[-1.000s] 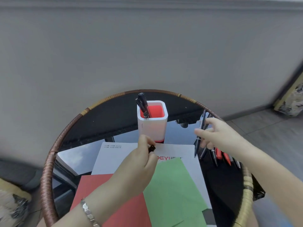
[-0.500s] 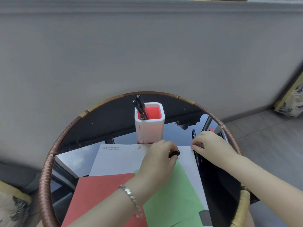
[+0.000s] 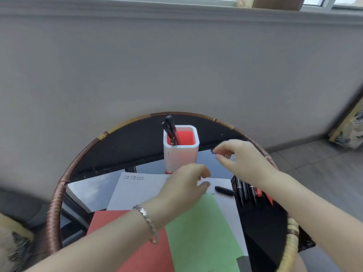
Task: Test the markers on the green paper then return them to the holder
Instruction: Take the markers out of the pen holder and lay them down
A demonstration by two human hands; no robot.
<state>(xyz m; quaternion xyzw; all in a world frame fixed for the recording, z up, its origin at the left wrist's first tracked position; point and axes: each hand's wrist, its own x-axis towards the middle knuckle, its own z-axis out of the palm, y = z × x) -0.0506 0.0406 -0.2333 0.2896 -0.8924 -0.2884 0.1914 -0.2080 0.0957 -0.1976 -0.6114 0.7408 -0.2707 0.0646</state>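
holder (image 3: pixel 180 154) mouth free at right, two markers (image 3: pixel 170 129) leaning left, black cap (image 3: pixel 224 190) near green paper (image 3: pixel 200 232)

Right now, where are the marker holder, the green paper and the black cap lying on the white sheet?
marker holder (image 3: pixel 180 156): head view, white front wall.
green paper (image 3: pixel 202 234): head view, bare middle.
black cap (image 3: pixel 224 190): head view, mid-body.

Released from the left hand (image 3: pixel 186 185): the short black piece (image 3: pixel 225 190), now lying on the white sheet (image 3: pixel 141 191) right of centre. Left with fingers loosely curled and empty. Raised to centre right of the frame, beside the holder (image 3: pixel 180 156): the right hand (image 3: pixel 241 160), pinching a small dark thing (image 3: pixel 212 151), too blurred to name. Uncovered below it: black and red markers (image 3: pixel 247 190).
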